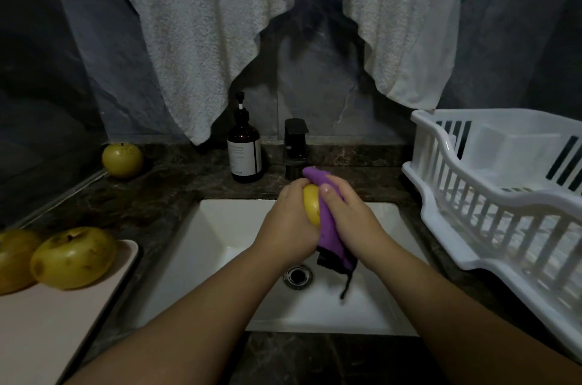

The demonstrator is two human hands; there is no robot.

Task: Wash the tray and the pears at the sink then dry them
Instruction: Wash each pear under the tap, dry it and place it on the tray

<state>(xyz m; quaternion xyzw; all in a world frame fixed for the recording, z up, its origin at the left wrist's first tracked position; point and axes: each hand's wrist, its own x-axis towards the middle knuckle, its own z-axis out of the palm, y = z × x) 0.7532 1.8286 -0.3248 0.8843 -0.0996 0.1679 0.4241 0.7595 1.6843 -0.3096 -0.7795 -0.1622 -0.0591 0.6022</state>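
Observation:
Over the white sink [220, 227], my left hand [286, 221] grips a yellow pear [311, 206]. My right hand [343, 211] holds a purple cloth [330, 233] wrapped against the pear's right side, with the cloth's dark edge hanging down toward the drain [297, 276]. Two more yellow pears [74, 257] lie on the pale tray [63, 321] at the left; the leftmost one [12, 258] is partly cut off by the frame edge. Another pear [122, 159] stands on the dark counter at the back left.
A brown pump bottle [245, 155] and a black faucet [295, 148] stand behind the sink. A white plastic dish rack [504, 195] fills the counter on the right. A white towel [252, 22] hangs on the wall above.

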